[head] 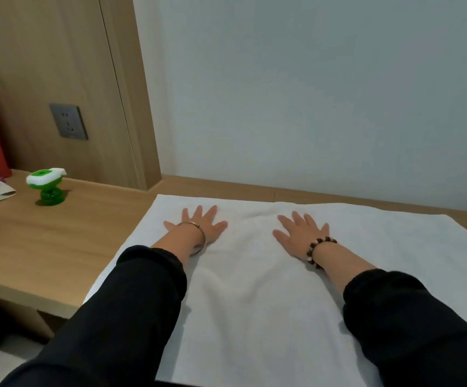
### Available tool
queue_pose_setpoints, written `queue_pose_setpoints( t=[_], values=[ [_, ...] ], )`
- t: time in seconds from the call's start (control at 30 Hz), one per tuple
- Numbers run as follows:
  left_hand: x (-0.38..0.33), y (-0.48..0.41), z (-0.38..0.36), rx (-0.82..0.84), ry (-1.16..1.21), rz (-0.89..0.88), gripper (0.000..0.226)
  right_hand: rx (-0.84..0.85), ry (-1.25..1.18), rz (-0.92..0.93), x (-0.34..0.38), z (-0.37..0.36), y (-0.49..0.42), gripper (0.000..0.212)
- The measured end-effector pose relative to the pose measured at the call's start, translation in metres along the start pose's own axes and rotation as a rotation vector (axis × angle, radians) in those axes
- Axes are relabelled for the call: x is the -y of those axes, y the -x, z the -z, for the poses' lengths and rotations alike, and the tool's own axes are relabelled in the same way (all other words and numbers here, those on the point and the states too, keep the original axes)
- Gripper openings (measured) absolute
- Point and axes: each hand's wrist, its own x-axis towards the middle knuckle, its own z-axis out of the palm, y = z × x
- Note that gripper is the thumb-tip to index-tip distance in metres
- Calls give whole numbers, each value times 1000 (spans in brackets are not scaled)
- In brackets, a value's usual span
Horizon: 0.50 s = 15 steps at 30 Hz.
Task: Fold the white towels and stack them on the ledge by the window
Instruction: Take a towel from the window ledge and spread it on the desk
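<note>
I see my left hand [198, 227] and right hand [300, 236] flat, fingers spread, gripping nothing, pressing the towel [254, 289] spread on the worktop [45, 241] by the wall, so I judge folding barely begun, with no stack in view.

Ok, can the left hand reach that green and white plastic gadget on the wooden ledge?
Probably yes. The left hand lies flat on the white towel, and only wooden ledge lies between it and the green and white plastic gadget.
</note>
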Motion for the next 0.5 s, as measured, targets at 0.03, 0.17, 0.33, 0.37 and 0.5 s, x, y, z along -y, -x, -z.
queue_pose_setpoints(
  t=[0.03, 0.17, 0.33, 0.37, 0.5],
  values=[
    [7, -5, -1, -6, -15, 11, 68, 9, -2, -25, -4, -5, -6, 63],
    [18, -33, -2, -33, -68, 13, 72, -39, 11, -46, -9, -17, -19, 65],
    [19, -59, 4, -35, -72, -20, 69, -41, 17, -85, -7, -17, -30, 67],
    [19, -62, 5, -33, -69, -24, 68, -40, 14, -85, -6, -15, -33, 67],
    [13, -61, 10, -13, -73, -12, 59, -3, 24, -80, -3, -8, -43, 67]
  ],
)
